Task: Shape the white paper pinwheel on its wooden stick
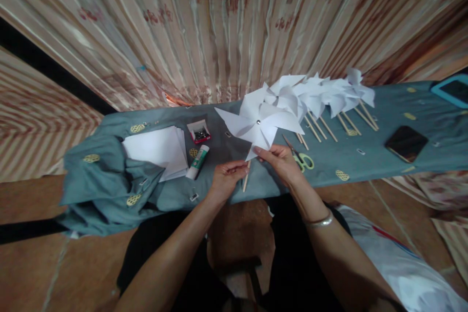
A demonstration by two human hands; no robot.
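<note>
A white paper pinwheel [268,124] with a silver pin at its centre is held up in front of me. My left hand [228,179] pinches its wooden stick [246,179] just below the paper. The fingers of my right hand [280,160] are closed on a lower paper blade, close beside the left fingertips. Behind and to the right lies a row of several finished-looking white pinwheels [314,95], their sticks pointing toward me. Scissors with yellow-green handles [304,161] rest just beyond my right hand.
Left on the green cloth [219,151] are a stack of white paper [153,148], a small red-and-white box of metal pins [199,132] and a glue stick [198,162]. A dark phone [406,144] and a blue-edged device [453,90] lie right. A patterned curtain [234,34] hangs behind.
</note>
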